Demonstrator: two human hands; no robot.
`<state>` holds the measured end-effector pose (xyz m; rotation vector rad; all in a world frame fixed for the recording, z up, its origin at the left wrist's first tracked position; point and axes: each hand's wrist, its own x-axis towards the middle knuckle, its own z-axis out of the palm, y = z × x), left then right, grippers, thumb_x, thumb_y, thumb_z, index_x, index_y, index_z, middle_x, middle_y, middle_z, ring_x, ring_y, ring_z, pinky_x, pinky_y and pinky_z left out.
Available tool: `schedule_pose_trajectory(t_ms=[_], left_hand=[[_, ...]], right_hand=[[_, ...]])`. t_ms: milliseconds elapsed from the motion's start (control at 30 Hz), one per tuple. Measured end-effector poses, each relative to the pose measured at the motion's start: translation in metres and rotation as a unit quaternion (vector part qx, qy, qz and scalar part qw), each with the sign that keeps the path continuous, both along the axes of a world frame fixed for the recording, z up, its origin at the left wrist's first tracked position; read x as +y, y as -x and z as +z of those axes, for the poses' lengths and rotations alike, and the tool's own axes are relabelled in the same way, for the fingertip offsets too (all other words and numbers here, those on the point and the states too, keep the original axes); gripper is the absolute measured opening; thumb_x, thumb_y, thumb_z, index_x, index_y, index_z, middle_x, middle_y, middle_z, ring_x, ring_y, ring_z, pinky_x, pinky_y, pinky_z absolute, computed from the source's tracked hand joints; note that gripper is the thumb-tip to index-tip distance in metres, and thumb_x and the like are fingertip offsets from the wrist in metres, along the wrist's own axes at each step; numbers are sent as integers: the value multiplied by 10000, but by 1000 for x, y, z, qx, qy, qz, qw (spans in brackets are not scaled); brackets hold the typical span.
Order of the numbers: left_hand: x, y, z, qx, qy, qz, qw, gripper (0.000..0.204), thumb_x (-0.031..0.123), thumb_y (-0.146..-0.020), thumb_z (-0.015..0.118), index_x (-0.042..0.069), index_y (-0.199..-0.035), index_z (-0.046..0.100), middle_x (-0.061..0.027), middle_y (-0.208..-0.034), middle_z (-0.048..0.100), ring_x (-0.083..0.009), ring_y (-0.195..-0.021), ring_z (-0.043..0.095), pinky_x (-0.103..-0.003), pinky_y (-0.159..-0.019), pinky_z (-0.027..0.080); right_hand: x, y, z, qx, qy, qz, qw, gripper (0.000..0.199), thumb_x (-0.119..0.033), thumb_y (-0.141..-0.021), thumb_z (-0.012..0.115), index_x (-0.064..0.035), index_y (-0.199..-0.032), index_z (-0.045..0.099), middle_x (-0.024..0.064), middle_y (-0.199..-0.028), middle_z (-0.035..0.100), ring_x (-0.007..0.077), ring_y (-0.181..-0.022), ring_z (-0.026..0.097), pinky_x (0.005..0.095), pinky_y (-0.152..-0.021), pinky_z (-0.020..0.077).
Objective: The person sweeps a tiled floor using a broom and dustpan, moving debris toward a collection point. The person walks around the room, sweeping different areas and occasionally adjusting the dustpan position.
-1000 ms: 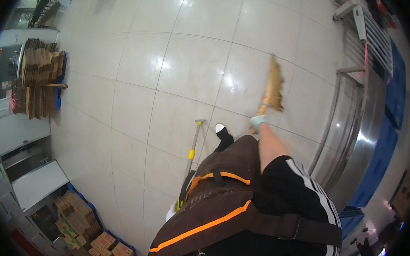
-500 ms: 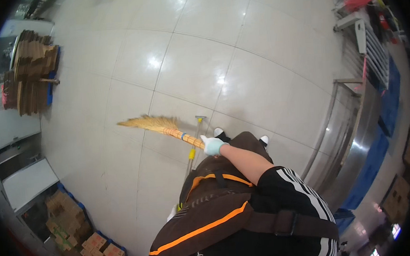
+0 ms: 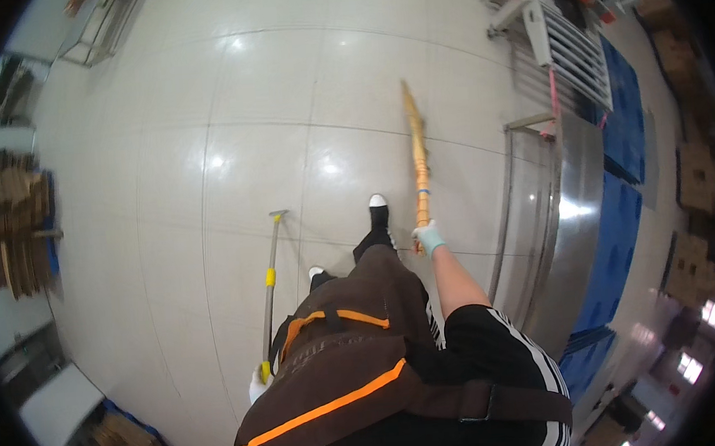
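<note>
My right hand (image 3: pixel 429 237), in a white and pale green glove, is closed around the handle end of a straw broom (image 3: pixel 419 161). The broom points straight ahead, its thin bristle tip farthest from me. At my left side, my left hand (image 3: pixel 258 386), in a white glove and partly hidden by the apron, grips the yellow end of a long-handled floor scraper (image 3: pixel 269 299). Its grey pole has a yellow collar halfway along and ends in a small flat blade (image 3: pixel 277 214) out in front of my feet.
To the right stands a stainless steel table (image 3: pixel 568 208) with a metal frame, beside blue pallets (image 3: pixel 612 247). A white slatted rack (image 3: pixel 574 54) is beyond it. Flattened cardboard (image 3: pixel 17 218) is stacked at the left. Pale tiles (image 3: pixel 181 186) cover the floor.
The broom has swung from pointing left across my body to pointing ahead on my right. My feet have stepped, the view has turned, and more of the scraper now shows.
</note>
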<state>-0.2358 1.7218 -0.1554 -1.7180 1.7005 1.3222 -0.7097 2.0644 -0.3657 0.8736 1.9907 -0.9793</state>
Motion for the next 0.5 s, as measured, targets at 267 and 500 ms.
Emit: schedule_pose_trajectory(t_ms=[267,500], left_hand=[[41,104,22,10,15,26,1000,418,132,-842,596,4,-1222,477,-113,-1088,582,-195,-1004,557,-284,-881,417],[60,188,47,83,-11,57,995,368,107,-877,540,-5,-1220,473,-110,-1080,574,-183,-962,563,-273,-848,433]], right_hand=[[166,176,-74,-273,66,-99,955,261,-220,-823,548,-6,-675,526,133,-505,535,299,-405,514,449,-456,459],[27,208,-119,-183,112,-200,956,246,-229,-864,447,-18,-892,569,171,-799,635,322,-707,618,468,-561,480]])
